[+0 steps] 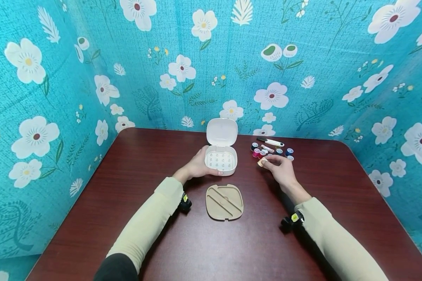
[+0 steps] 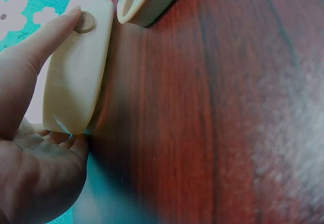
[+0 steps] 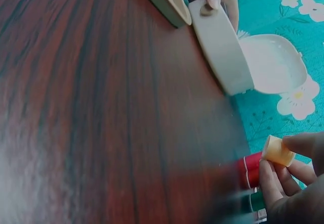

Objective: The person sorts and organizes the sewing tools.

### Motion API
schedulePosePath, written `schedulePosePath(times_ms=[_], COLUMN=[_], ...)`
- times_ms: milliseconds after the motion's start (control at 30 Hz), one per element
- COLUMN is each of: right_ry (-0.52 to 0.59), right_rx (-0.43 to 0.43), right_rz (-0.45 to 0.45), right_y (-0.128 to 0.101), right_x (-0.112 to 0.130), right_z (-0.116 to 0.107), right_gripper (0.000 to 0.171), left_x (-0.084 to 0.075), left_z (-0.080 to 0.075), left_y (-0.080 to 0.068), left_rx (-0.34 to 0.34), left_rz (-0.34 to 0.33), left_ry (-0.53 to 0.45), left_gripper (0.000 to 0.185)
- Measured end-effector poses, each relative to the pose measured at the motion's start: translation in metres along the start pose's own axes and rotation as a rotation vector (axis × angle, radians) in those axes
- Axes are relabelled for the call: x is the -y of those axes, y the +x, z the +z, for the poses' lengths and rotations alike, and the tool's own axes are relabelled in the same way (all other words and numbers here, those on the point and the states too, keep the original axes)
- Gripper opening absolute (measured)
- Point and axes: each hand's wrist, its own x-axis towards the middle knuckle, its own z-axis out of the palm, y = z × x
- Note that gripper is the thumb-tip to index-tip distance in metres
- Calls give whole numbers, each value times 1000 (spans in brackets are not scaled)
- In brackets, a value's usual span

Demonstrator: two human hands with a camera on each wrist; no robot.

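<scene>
- head view: the left hand (image 1: 197, 166) wraps round the white box (image 1: 220, 163), which sits mid-counter (image 1: 126, 203) with its lid (image 1: 222, 132) up and pegs showing. the right hand (image 1: 280, 168) pinches a tan spool (image 1: 261, 162) just beside the loose spools (image 1: 270, 151). a tan tray (image 1: 224, 201) lies in front of the box.
- left wrist view: the thumb (image 2: 45, 37) presses the box's side (image 2: 76, 77), steadying it.
- right wrist view: fingertips (image 3: 298, 145) hold the tan spool (image 3: 278, 150), apart from the box (image 3: 220, 52).
- seemingly the loading step; next it looks like carrying the spool over and lining it up with a peg.
</scene>
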Motion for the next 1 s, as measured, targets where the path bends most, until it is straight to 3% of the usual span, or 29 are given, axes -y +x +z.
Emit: schedulePosePath(times_ms=[567,1000], right_ry=[29,-15], right_rx=[72,61], right_rz=[-50,-88], right_y=[4,5], right_x=[14,21], right_z=[17,35], right_gripper=[33,27], left_x=[-2,1], left_z=[-1,0], left_y=[-1,2], left_rx=[4,-1], left_rz=[4,17], left_ry=[2,10], left_gripper=[113,112])
